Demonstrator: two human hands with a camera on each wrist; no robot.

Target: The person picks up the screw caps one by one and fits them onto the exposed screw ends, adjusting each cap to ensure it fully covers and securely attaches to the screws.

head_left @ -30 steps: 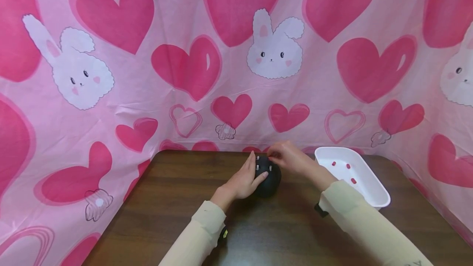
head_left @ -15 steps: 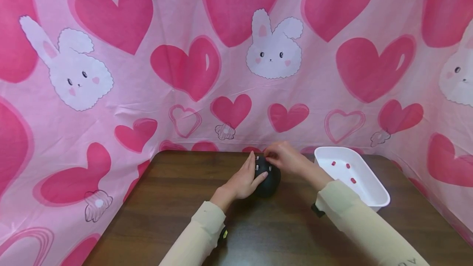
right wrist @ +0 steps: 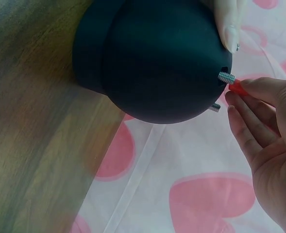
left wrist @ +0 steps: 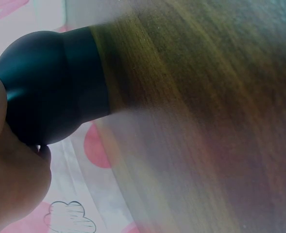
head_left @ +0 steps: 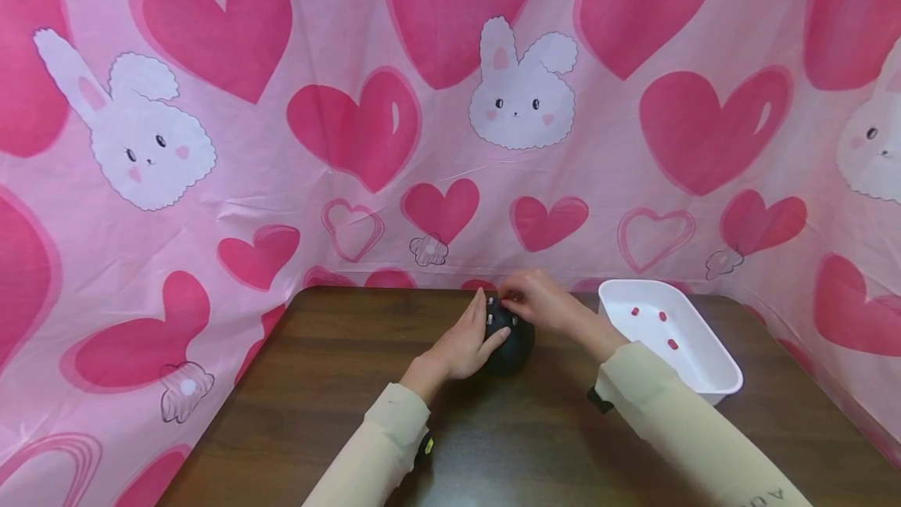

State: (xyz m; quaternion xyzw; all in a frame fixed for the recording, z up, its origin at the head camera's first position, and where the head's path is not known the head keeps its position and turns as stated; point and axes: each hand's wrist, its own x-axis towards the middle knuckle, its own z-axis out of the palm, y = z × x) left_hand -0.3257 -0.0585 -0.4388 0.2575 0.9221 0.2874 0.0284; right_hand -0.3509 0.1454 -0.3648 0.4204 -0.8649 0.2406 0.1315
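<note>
Toward the far edge of the brown table [head_left: 549, 444], a black ball [head_left: 512, 354] on a short base stands with metal screws [head_left: 489, 320] jutting from its upper part. Just beyond that edge hangs pink cloth [head_left: 450, 155], so there is little room behind the ball; a broad stretch of wood lies to its left and in front. On the right, with a gap between it and the ball, a white tray [head_left: 700, 354] holding three loose red pieces [head_left: 662, 317] sits near the table's right edge.

The left hand [head_left: 459, 344] rests spread against the ball's left side, thumb apart on the near face. The right hand [head_left: 542, 303] pinches another red piece [right wrist: 237, 88] at the end of a threaded screw [right wrist: 226, 77]; whether it is threaded on cannot be told. Compared with a second ago, the right hand has shifted slightly left, while the left hand, ball and tray hold their places.
</note>
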